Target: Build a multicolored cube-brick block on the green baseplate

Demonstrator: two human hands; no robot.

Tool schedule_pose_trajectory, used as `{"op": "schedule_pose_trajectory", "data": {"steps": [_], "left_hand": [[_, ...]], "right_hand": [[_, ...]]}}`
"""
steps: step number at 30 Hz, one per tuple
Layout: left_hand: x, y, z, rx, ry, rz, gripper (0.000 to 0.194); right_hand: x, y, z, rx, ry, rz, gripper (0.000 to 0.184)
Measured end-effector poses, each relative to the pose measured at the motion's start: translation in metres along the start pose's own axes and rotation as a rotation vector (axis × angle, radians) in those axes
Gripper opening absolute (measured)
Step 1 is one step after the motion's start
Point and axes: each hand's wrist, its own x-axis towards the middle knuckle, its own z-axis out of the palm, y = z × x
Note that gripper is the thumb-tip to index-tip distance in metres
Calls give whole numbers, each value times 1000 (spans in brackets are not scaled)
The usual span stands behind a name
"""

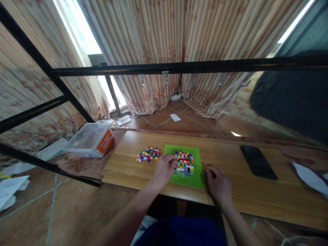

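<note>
A block of small coloured bricks (183,160) sits on a green board (197,167), packed close in rows of red, blue, green, yellow, pink and white, with bare green studs showing around it. The left hand (164,168) reaches over the board's left side, its fingers bent and their tips at the left edge of the block. The thumb and forefinger are near each other; whether they have hold of a brick is too small to tell. The right hand (220,187) is just beside the board's lower right edge, low at the worktop (123,171), its fingers loosely curled with a small gap inside the thumb; I cannot tell whether anything is in them.

Left of the board, near the left hand, loose bricks (149,154) of many colours lie in a spread heap on the wood-coloured worktop. Well to the right of the board lies a black phone (258,162), and beyond it a white sheet of paper (311,179) at the right.

Past the worktop's left end, a clear plastic box (84,151) with an orange label (105,142) stands near some papers. A white card (175,117) lies on the tiled floor (89,205) beyond the far edge. A black metal frame (153,70) crosses in front of patterned curtains (143,34).
</note>
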Motion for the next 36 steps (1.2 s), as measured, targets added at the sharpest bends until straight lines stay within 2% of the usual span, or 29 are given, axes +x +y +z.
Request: {"op": "schedule_pose_trajectory", "data": {"steps": [11, 20, 25, 36], "left_hand": [[5, -9, 13, -81, 10, -88, 12], [0, -8, 8, -102, -11, -73, 12], [4, -10, 9, -175, 49, -175, 11], [16, -12, 28, -253, 95, -347, 13]], "right_hand": [[0, 1, 1, 15, 3, 11, 42], [0, 1, 0, -2, -10, 18, 43], [-1, 1, 0, 2, -4, 19, 43], [-1, 2, 1, -4, -7, 24, 41]]}}
